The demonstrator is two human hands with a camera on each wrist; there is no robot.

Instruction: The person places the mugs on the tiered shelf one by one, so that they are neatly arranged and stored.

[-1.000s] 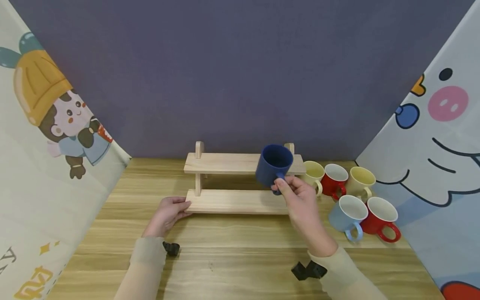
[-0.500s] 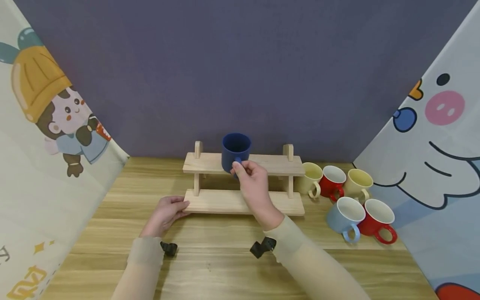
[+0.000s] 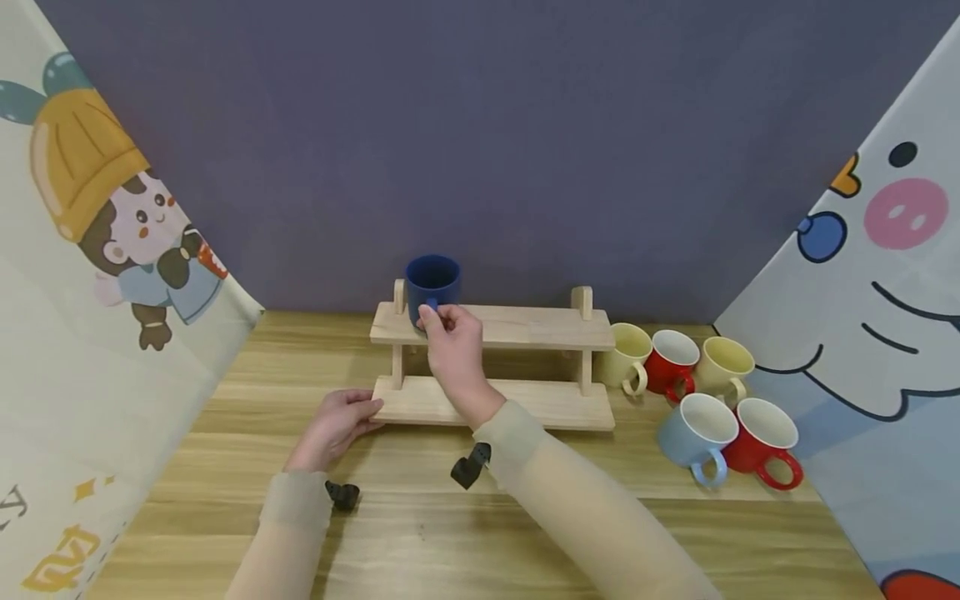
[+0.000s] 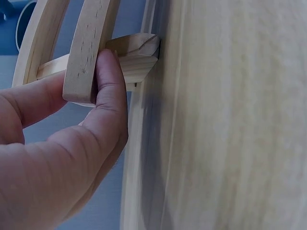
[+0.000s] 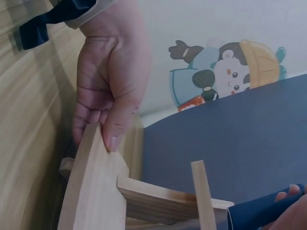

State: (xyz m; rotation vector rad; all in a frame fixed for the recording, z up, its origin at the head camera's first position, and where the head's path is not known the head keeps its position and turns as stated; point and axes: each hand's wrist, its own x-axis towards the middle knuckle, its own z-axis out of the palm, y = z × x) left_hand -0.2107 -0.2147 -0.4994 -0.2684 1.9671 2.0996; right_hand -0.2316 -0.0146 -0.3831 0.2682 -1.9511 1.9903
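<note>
A two-tier wooden shelf rack (image 3: 532, 327) stands at the back of the table. My right hand (image 3: 459, 357) pinches the handle of a dark blue mug (image 3: 433, 285), which is upright at the left end of the upper board. Whether its base touches the board cannot be told. My left hand (image 3: 333, 427) grips the left end of the lower board (image 3: 536, 406); in the left wrist view its thumb and fingers (image 4: 111, 91) clasp the board's end. The right wrist view shows the blue mug (image 5: 254, 212) partly, at the lower right, close to the upper board.
Right of the rack stand several mugs: a yellow mug (image 3: 624, 360) close to its end, a red mug (image 3: 670, 367), another yellow mug (image 3: 722, 367), a light blue mug (image 3: 693, 433) and a second red mug (image 3: 757, 437). A dark wall (image 3: 480, 150) rises behind.
My right hand has carried the blue mug leftward, from the rack's right side to the left end of the upper board. My left hand has kept its grip on the lower board.
</note>
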